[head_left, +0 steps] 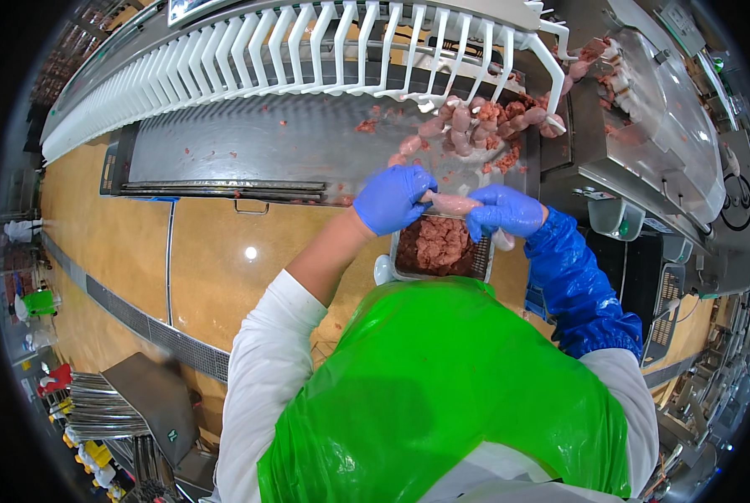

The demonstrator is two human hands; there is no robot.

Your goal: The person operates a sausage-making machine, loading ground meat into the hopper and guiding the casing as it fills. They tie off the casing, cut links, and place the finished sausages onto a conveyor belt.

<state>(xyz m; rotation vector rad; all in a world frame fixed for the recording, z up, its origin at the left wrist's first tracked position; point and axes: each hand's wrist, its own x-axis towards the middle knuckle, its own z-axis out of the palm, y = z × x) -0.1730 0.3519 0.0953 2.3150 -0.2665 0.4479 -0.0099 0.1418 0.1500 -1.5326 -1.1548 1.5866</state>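
Note:
A pale pink sausage link point(453, 204) is stretched between my two hands, above the near edge of the steel table. My left hand point(394, 199), in a blue glove, is closed on its left end. The blue-gloved right hand point(504, 211) wraps round its right end, and another pale link point(503, 241) hangs below that hand. Under the sausage stands a basket point(483, 258) with ground meat point(440, 245) in it. Beyond my hands, a string of sausage links point(461, 126) lies on the table among torn meat; part of the string runs down toward my left hand.
A long rack of white hooks point(300, 46) arches over the far side of the steel table point(232, 138). At the right stands a machine with a clear cover point(664, 117), with links and meat scraps at its outlet. A steel cart point(153, 394) stands at the lower left.

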